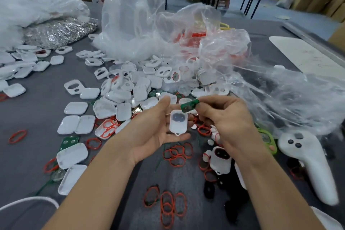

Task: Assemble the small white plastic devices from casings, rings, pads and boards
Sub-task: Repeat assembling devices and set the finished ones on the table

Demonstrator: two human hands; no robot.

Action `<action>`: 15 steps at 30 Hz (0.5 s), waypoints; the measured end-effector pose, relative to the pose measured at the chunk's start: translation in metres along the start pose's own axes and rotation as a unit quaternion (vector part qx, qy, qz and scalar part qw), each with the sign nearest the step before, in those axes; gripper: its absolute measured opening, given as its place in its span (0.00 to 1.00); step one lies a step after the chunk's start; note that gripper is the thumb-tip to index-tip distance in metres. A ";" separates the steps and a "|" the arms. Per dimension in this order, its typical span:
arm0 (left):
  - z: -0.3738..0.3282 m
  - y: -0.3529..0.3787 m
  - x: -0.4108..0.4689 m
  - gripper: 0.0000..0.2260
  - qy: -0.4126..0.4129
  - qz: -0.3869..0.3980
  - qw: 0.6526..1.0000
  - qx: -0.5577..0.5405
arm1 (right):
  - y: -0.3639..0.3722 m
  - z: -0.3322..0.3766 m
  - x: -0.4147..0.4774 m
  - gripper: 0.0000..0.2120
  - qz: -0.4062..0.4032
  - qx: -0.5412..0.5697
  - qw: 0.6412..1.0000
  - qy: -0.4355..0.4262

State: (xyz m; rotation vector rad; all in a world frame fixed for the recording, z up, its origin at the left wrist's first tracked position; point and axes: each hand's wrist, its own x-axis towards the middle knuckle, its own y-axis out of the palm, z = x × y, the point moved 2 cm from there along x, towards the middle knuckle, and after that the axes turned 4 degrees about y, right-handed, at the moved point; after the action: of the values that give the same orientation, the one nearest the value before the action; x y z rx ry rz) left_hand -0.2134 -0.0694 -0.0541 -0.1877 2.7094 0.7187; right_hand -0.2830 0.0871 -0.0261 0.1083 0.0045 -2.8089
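Fingers (202,107) of the right hand (229,117) pinched a green board (189,105) by one end, just above the white casing (178,124). That casing lay on the straight, relaxed fingers of the left hand (151,127), near the middle of the head view, with a dark patch showing in its upper half. Both parts looked light and stiff. The board seemed best held by its edges, and the smooth casing cradled from below, since it might slip. Counted: one casing and one board in hand, one spare board (68,142) at nine o'clock, about five red rings (166,205) at six o'clock, and one closed device (221,158) at four o'clock. Loose casings (130,87) heaped at twelve o'clock were too many to count.
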 end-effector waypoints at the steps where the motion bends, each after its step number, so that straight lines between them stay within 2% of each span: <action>1: 0.000 0.000 0.001 0.26 -0.003 0.001 1.000 0.008 | 0.000 0.000 0.001 0.16 0.007 -0.015 1.000 -0.006; 5: 0.001 -0.001 0.001 0.26 -0.009 0.003 1.000 0.019 | 0.000 -0.002 -0.001 0.17 0.042 -0.125 0.990 -0.044; 7: 0.001 -0.001 0.000 0.27 -0.007 0.011 1.000 0.022 | 0.001 -0.004 -0.001 0.14 0.040 -0.184 0.980 -0.069; 15: 0.000 0.003 -0.007 0.27 -0.006 0.014 1.000 0.025 | 0.004 -0.007 -0.004 0.09 0.055 -0.221 0.971 -0.073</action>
State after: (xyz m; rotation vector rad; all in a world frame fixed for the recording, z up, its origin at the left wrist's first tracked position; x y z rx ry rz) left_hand -0.2076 -0.0669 -0.0502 -0.1337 2.7194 0.6575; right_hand -0.2776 0.0849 -0.0332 -0.1973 0.5656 -2.6244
